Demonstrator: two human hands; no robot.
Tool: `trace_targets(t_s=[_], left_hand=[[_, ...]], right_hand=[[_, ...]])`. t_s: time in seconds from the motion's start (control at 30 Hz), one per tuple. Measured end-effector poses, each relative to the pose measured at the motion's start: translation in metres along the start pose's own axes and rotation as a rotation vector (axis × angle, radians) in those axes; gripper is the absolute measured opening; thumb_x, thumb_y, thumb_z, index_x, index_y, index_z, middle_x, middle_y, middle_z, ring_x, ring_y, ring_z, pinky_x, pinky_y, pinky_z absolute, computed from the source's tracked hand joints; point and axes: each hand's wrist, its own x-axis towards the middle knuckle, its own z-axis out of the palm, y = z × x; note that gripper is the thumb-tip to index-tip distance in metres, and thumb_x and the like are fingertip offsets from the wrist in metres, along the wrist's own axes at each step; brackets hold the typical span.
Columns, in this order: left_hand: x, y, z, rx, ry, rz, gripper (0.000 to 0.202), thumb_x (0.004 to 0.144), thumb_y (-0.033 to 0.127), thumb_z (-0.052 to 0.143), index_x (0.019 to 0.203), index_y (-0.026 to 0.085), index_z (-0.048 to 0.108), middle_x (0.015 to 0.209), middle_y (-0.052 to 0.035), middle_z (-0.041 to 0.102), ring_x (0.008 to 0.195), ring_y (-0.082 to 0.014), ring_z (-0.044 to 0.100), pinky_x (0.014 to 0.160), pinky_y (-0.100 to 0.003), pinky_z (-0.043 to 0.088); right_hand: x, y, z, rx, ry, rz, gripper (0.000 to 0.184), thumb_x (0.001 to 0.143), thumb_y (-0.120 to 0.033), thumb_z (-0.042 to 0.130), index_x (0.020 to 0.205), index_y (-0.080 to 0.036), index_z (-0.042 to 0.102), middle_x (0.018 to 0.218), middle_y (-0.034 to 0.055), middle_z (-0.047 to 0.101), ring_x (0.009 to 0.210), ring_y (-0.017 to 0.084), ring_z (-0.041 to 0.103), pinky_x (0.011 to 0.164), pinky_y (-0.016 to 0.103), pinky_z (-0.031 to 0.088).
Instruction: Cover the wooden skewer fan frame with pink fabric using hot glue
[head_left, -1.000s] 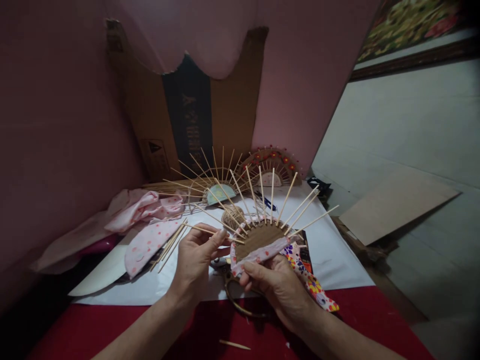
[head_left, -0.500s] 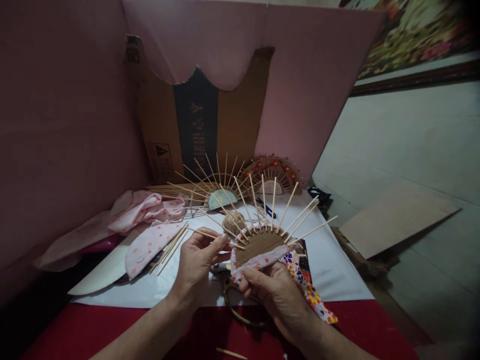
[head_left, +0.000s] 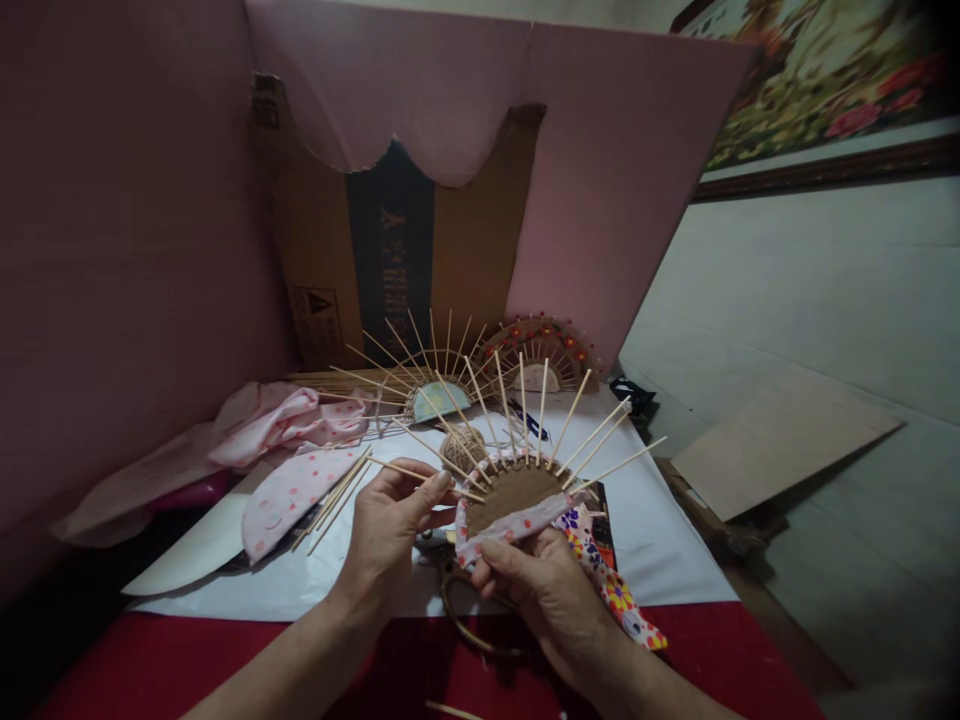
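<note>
My right hand (head_left: 544, 580) grips the lower fabric-wrapped edge of a half-round cardboard piece (head_left: 517, 495), thumb on top. Pale pink cloth with red dots folds over its rim. Several thin wooden sticks (head_left: 523, 400) fan out from the curved edge. My left hand (head_left: 401, 515) pinches a wooden stick (head_left: 409, 468) between thumb and fingers at the piece's left side; the stick's inner end rests on the cardboard. Below the piece lie scissors (head_left: 450, 600), partly covered by my right hand. A strip of flowered cloth (head_left: 619, 590) lies beside my right wrist.
Behind stand a stick fan with a green half-round base (head_left: 440, 401) and one with red flowers (head_left: 551, 340). A twine ball (head_left: 463, 447) sits near the work. To the left are loose sticks (head_left: 334, 500), a dotted cloth half-round (head_left: 289, 500) and crumpled pink cloth (head_left: 277, 425).
The view has shifted slightly, so everything appears a little further left. Both hands keep their grips on the stick and the cardboard piece.
</note>
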Motion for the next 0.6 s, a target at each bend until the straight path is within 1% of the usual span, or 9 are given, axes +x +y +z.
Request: trace_targets(t_s=[0.27, 0.6], left_hand=[[-0.0011, 0.0017, 0.0021, 0.005, 0.013, -0.004, 0.023, 0.057, 0.025, 0.078, 0.065, 0.015, 0.059, 0.059, 0.0005, 0.063, 0.056, -0.0148, 0.062, 0.055, -0.029, 0.052], [-0.0005, 0.0017, 0.0024, 0.009, 0.019, -0.004, 0.023, 0.057, 0.024, 0.078, 0.066, 0.015, 0.059, 0.058, 0.0009, 0.063, 0.056, -0.0139, 0.062, 0.055, -0.028, 0.052]], right_hand=[[-0.0002, -0.0011, 0.0015, -0.004, 0.027, 0.005, 0.020, 0.064, -0.028, 0.078, 0.068, -0.012, 0.067, 0.059, 0.0036, 0.067, 0.052, 0.010, 0.058, 0.054, 0.019, 0.046], [0.0000, -0.0019, 0.0009, -0.006, 0.026, 0.006, 0.021, 0.063, -0.028, 0.078, 0.069, -0.011, 0.067, 0.060, 0.0035, 0.066, 0.052, 0.010, 0.059, 0.054, 0.020, 0.047]])
